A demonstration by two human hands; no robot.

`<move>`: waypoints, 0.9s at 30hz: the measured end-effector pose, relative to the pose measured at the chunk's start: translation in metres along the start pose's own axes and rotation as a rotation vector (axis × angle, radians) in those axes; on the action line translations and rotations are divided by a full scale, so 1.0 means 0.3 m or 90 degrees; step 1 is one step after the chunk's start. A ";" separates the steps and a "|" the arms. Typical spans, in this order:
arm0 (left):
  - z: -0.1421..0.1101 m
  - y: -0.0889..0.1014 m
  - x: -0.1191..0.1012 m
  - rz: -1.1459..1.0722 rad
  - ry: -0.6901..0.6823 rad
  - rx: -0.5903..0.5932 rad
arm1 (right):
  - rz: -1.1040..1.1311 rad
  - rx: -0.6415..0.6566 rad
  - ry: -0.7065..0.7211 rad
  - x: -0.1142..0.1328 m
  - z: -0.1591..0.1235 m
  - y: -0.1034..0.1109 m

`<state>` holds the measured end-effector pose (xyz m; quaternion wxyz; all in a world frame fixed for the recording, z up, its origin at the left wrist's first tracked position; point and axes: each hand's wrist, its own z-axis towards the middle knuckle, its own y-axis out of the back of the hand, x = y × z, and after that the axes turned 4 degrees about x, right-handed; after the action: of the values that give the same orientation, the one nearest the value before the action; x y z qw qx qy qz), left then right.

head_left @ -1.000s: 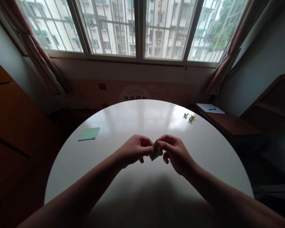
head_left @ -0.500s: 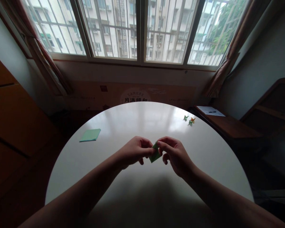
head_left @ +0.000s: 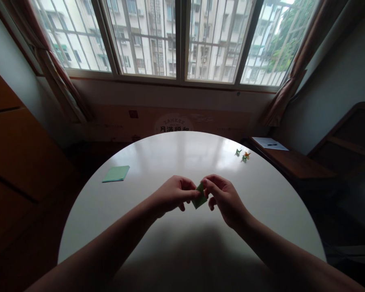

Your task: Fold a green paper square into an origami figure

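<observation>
A small piece of folded green paper (head_left: 200, 200) is held up over the white round table (head_left: 182, 156), its lower corner pointing down toward me. My left hand (head_left: 179, 192) pinches its left side between thumb and fingers. At its upper right edge, my right hand (head_left: 220, 192) grips the paper with thumb and forefinger, the other fingers curled below. Fingers cover part of the paper, so not all of its folds show.
A stack of light green paper sheets (head_left: 116, 173) lies at the table's left. Far right on the table stand small folded paper figures: a green one (head_left: 238, 152), an orange one (head_left: 247, 155) and another green one (head_left: 244, 159). Beyond, a wooden surface carries a white sheet (head_left: 269, 143) and a pen (head_left: 272, 144).
The view has tilted up slightly, so everything sits a little lower. Both hands keep hold of the green paper, with only a slight shift of the fingers and the paper.
</observation>
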<state>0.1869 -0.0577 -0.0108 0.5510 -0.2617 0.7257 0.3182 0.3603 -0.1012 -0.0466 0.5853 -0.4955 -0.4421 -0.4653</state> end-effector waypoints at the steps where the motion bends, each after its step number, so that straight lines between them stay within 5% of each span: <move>1: 0.001 0.002 -0.001 -0.011 -0.007 -0.016 | 0.003 -0.002 -0.005 0.002 0.000 -0.001; 8: 0.005 0.004 0.006 -0.081 -0.070 -0.130 | -0.041 0.080 -0.042 0.010 -0.006 -0.011; 27: 0.009 -0.013 0.025 0.062 -0.105 -0.105 | -0.063 0.018 0.041 0.001 0.007 0.015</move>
<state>0.1896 -0.0585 -0.0194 0.5695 -0.2433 0.6611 0.4236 0.3648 -0.0987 -0.0468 0.5828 -0.4493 -0.4535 -0.5028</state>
